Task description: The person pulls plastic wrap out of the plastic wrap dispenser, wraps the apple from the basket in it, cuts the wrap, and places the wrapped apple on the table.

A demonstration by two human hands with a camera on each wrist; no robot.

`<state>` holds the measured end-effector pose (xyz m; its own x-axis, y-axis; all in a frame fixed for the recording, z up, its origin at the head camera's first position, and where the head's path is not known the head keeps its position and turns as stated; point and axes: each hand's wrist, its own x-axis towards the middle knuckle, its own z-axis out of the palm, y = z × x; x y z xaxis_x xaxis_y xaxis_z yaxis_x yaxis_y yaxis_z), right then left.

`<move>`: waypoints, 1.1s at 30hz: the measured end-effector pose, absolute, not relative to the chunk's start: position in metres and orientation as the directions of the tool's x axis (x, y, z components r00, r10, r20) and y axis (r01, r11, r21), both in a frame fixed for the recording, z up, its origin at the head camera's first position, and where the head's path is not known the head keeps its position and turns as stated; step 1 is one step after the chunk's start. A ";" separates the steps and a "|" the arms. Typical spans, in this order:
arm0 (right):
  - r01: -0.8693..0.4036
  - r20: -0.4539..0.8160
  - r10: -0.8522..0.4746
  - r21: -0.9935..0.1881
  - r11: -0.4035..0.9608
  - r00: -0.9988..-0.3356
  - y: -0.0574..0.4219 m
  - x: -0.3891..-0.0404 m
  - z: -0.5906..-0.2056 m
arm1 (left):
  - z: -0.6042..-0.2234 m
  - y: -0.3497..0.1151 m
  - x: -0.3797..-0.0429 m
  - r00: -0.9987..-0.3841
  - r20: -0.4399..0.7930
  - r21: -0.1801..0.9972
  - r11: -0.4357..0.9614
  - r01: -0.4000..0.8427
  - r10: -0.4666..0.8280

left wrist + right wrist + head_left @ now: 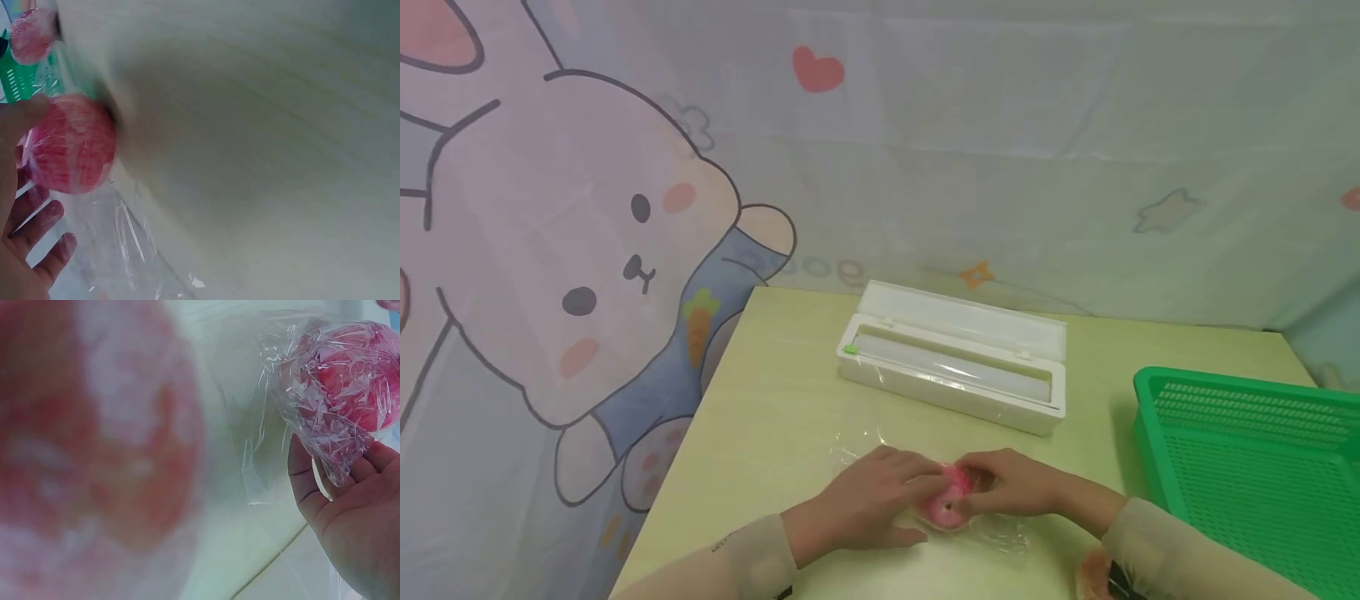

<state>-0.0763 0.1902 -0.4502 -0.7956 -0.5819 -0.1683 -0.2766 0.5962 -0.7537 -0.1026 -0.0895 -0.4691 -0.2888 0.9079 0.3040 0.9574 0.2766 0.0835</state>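
Observation:
A red apple wrapped in clear cling film is between my two hands on the table. My left hand lies at its left side, fingers loosely extended against it; in the left wrist view its thumb overlaps the apple's edge and the other fingers spread apart. My right hand is on the opposite side. In the right wrist view, its thumb and fingers pinch a gathered twist of the film beside the apple. Crinkled loose film extends over the table around both hands.
A white cling-film dispenser, lid raised, stands behind the hands with its roll showing. The green basket is at the right. Under my right forearm lies another apple, large and blurred in the right wrist view.

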 end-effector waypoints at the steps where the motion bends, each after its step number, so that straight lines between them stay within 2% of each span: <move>1: -0.275 -0.169 -0.580 -0.753 0.598 -0.797 0.190 -0.076 -0.451 | -0.475 -0.087 -0.102 -0.286 0.325 0.075 0.277 0.958 0.901; 6: -0.279 -0.163 -0.574 -0.747 0.604 -0.803 0.192 -0.073 -0.453 | -0.495 -0.077 -0.104 -0.308 0.366 0.073 0.303 0.950 0.878; 12: -0.317 -0.154 -0.571 -0.702 0.637 -0.806 0.195 -0.071 -0.447 | -0.499 -0.070 -0.107 -0.365 0.368 0.135 0.339 0.931 0.856; 15: -0.341 -0.138 -0.543 -0.645 0.684 -0.828 0.197 -0.069 -0.439 | -0.499 -0.066 -0.111 -0.400 0.340 0.165 0.365 0.916 0.851; 22: -0.430 -0.007 -0.484 -0.451 0.782 -0.875 0.194 -0.058 -0.423 | -0.496 -0.062 -0.122 -0.447 0.276 0.239 0.389 0.889 0.851; 29: -0.528 0.126 -0.514 -0.275 0.803 -0.848 0.188 -0.055 -0.426 | -0.492 -0.058 -0.133 -0.523 0.176 0.382 0.432 0.817 0.834; 33: -0.543 0.138 -0.525 -0.243 0.804 -0.840 0.185 -0.057 -0.428 | -0.490 -0.054 -0.141 -0.555 0.121 0.477 0.442 0.760 0.823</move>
<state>-0.0574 0.1854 -0.4276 -0.8398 -0.5250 0.1383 -0.5426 0.8040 -0.2432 -0.1405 -0.0544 -0.4899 -0.5546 0.8233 0.1207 0.7598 0.4419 0.4768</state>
